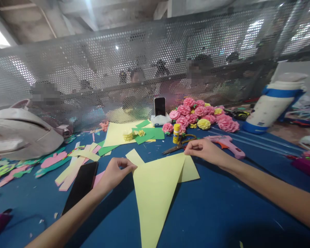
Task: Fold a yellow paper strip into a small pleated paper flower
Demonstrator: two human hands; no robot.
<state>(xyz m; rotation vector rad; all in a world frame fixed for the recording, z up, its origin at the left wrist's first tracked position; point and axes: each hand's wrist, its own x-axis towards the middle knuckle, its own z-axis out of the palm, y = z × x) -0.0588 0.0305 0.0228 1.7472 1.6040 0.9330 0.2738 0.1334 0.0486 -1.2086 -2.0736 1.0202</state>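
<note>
A large sheet of yellow paper [157,193] is stretched between my two hands over the blue table. My left hand [121,169] pinches its upper left corner. Its upper right corner is pinched in my right hand [202,148]. The sheet narrows towards me and runs out of the bottom of the view. Part of another yellow piece of paper [192,169] shows behind its right side, and a small yellow strip [134,157] lies behind its left. Just beyond my right hand are scissors [174,149] and a yellow glue stick [176,133].
A pink glue gun [231,144] lies right of my right hand. Pink and yellow paper flowers [189,113] are heaped behind. A black phone [81,186] and paper strips [67,172] lie left. A white bag [26,131] and a bottle [271,103] stand at the sides.
</note>
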